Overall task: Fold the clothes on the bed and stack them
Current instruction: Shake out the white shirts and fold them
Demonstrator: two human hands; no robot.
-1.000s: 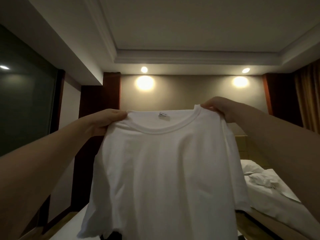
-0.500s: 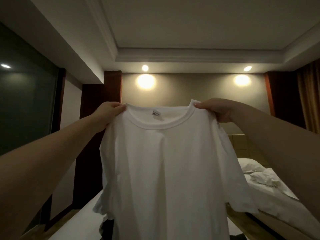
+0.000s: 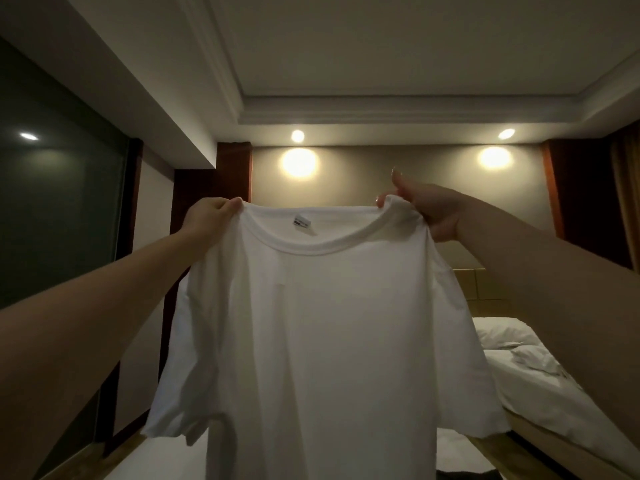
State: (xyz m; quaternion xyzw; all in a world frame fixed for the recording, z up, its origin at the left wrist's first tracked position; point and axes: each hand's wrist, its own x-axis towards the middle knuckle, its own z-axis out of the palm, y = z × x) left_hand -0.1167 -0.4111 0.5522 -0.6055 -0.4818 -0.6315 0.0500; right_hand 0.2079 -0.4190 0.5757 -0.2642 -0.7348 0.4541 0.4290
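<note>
A white T-shirt (image 3: pixel 322 334) hangs spread out in front of me, held up at arm's length with its collar and label facing me. My left hand (image 3: pixel 207 220) pinches the shirt's left shoulder beside the collar. My right hand (image 3: pixel 426 209) grips the right shoulder, its thumb raised above the fabric. The shirt's hem runs out of the bottom of the view. The bed (image 3: pixel 166 459) below me shows as a white strip under the left sleeve; the shirt hides most of it.
A second bed (image 3: pixel 540 379) with a rumpled white duvet and pillow stands at the right, a narrow gap between the beds. A dark glass wall (image 3: pixel 59 216) fills the left side. Two wall lamps glow on the far wall.
The shirt hangs flatter and wider than before, both sleeves spread out. My right hand has shifted its hold, and the thumb now sticks up.
</note>
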